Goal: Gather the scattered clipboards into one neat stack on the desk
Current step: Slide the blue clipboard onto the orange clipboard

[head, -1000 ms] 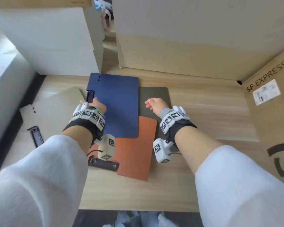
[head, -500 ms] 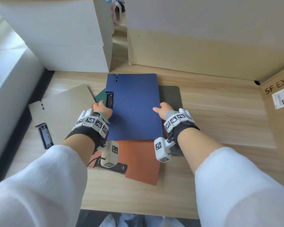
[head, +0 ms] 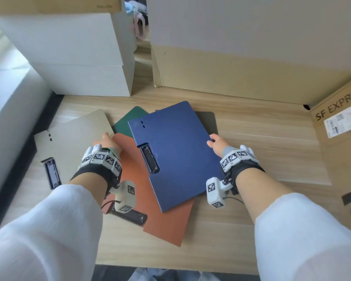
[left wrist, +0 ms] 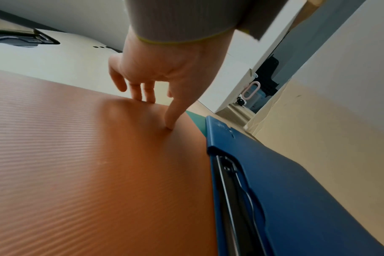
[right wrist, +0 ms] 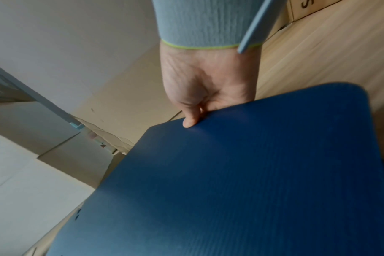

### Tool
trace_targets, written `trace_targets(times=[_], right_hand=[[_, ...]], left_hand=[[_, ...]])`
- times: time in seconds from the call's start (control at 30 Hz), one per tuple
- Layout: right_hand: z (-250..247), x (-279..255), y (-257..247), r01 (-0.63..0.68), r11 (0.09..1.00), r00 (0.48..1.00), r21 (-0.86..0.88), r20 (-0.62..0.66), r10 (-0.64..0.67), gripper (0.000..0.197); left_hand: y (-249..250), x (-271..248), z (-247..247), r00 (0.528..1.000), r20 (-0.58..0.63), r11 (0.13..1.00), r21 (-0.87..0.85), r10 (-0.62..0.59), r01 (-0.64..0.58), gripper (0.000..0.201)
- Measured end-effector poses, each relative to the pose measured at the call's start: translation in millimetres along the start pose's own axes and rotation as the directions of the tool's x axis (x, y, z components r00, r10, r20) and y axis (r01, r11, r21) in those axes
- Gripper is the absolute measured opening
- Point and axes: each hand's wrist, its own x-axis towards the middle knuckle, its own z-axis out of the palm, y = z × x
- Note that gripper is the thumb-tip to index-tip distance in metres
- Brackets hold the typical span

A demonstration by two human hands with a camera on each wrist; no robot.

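- head view showed the blue board had swung askew since a second earlier, right hand pinching its right edge.
- left hand, fingers straight, had shifted to press the orange board.
- boards lay mid-desk, stack not yet squared.

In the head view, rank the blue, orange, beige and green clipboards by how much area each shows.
1. blue clipboard
2. orange clipboard and beige clipboard: too alike to rank
3. green clipboard, mostly covered

Office/storeroom: desk, shipping boxes
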Motion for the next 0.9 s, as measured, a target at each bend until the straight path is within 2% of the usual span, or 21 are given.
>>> trace_targets(times=[0.13,0.23,0.37,0.5,0.63,0.73,0.8,0.9], right_hand=[[-3,-2,22,-0.044,0.998,0.999,0.047,0.0,0.044,0.049],[-10,-3,33,-0.068,0.992,0.997,0.102,-0.018,0.07,0.049],[-23,-2,44,-0.075,0.986,0.996,0.147,-0.042,0.082,0.048],[-29,-3,48,-0.06,0.979,0.996,0.196,-0.047,0.07,0.048],[-37,-3,59,-0.066,0.968,0.995,0.243,-0.062,0.083,0.048],[-46,-3,70,-0.09,0.959,0.988,0.27,-0.094,0.119,0.048],[-53,-2,77,-0.104,0.951,0.982,0.292,-0.122,0.145,0.048],[-64,0,87,-0.122,0.942,0.974,0.314,-0.143,0.174,0.047]], left_hand=[[18,-8,12,0.993,0.014,0.993,-0.015,0.121,-0.121,0.058],[37,-19,17,0.977,0.026,0.974,0.077,0.21,-0.212,0.056],[44,-24,19,0.991,0.08,0.965,0.234,0.106,-0.122,0.059],[49,-13,18,0.992,0.094,0.974,0.205,0.081,-0.099,0.069],[77,-16,12,0.975,0.087,0.975,0.071,0.206,-0.212,0.066],[99,-19,14,0.955,0.056,0.956,-0.032,0.292,-0.291,0.051],[114,-22,18,0.925,0.052,0.927,-0.037,0.376,-0.374,0.043],[129,-26,24,0.872,0.151,0.879,0.034,0.466,-0.476,0.045]])
